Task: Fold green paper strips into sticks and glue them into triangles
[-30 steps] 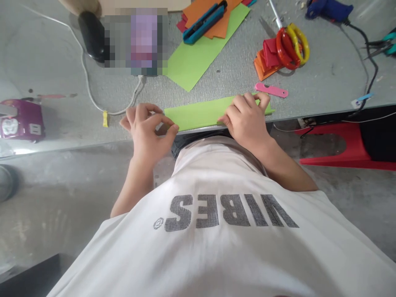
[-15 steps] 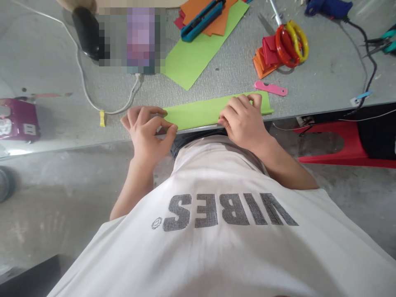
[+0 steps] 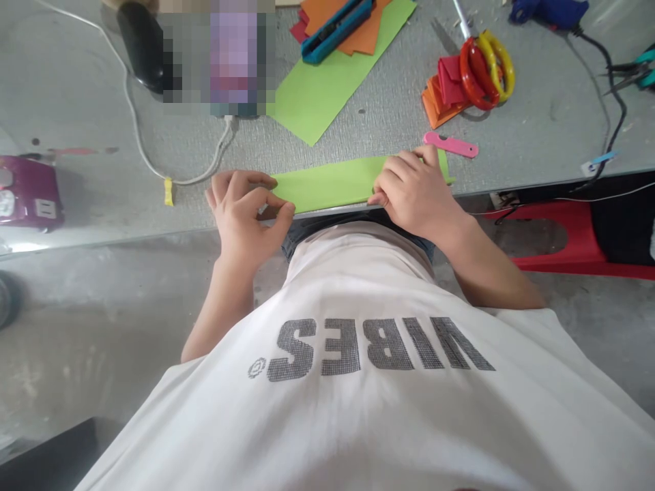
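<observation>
A long folded strip of light green paper (image 3: 332, 183) lies along the front edge of the grey table. At its left end my left hand (image 3: 246, 215) pinches the paper between thumb and fingers. My right hand (image 3: 412, 191) grips the strip near its right end, fingers curled over the top and thumb at the lower edge. A short piece of the strip shows past the right hand. Just beyond that hand lies a pink cutter (image 3: 450, 145).
Farther back are a flat green sheet (image 3: 312, 102), a blue cutter (image 3: 338, 33), scissors (image 3: 486, 71) on folded red and orange papers (image 3: 434, 102), and a phone (image 3: 234, 54) with a white cable. A purple object (image 3: 31, 191) stands left; a red stool (image 3: 578, 235) is right.
My right hand has slid slightly to the right along the green strip. My left hand keeps its pinch at the left end. The whole view has shifted a little.
</observation>
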`<state>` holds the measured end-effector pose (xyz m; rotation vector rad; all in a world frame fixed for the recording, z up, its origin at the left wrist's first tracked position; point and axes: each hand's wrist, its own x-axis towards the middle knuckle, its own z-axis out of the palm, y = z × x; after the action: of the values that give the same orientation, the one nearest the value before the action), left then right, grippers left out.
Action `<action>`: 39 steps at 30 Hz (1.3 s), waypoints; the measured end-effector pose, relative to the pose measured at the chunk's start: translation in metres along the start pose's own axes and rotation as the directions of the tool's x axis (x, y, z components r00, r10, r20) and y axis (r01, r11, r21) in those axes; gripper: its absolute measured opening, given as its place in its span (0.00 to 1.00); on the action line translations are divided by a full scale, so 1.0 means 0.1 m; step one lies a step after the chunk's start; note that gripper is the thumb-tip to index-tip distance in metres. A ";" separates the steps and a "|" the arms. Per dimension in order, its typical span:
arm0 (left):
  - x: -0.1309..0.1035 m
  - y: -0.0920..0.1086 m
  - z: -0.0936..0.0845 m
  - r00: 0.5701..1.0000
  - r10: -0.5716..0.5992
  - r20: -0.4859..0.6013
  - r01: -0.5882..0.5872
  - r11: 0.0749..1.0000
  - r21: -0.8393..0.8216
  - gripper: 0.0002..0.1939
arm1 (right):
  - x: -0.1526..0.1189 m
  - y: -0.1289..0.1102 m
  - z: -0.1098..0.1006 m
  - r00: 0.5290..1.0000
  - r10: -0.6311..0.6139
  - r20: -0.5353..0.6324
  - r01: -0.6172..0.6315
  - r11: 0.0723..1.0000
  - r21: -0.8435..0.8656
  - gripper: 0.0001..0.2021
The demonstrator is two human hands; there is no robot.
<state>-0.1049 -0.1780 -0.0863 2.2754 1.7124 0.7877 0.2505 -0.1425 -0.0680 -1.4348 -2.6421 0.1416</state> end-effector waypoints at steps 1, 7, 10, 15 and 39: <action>0.00 0.00 0.00 1.000 -0.009 0.008 0.009 1.000 -0.011 0.11 | -0.02 0.03 0.00 1.000 0.001 -0.002 -0.001 1.000 -0.005 0.24; -0.02 -0.02 0.01 1.000 0.001 -0.013 -0.002 0.998 -0.055 0.13 | -0.18 0.23 0.01 0.998 0.059 -0.030 -0.061 0.995 -0.076 0.20; -0.03 -0.02 0.01 0.999 0.005 -0.031 -0.006 0.998 -0.058 0.12 | -0.26 0.29 0.02 0.990 0.129 -0.065 -0.134 0.988 -0.075 0.19; 0.00 0.01 -0.01 1.000 -0.014 -0.006 0.014 1.000 -0.017 0.12 | -0.36 0.35 0.00 0.966 0.228 -0.119 -0.237 0.969 -0.068 0.19; 0.07 0.87 0.69 0.891 0.409 0.199 -0.403 0.912 -0.073 0.36 | -0.53 0.41 -0.12 0.935 0.275 -0.224 -0.295 0.953 -0.062 0.13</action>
<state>0.0053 -0.1875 -0.1031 2.6270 1.1394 0.6037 0.3146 -0.1644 -0.0654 -1.7513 -2.2872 -0.1076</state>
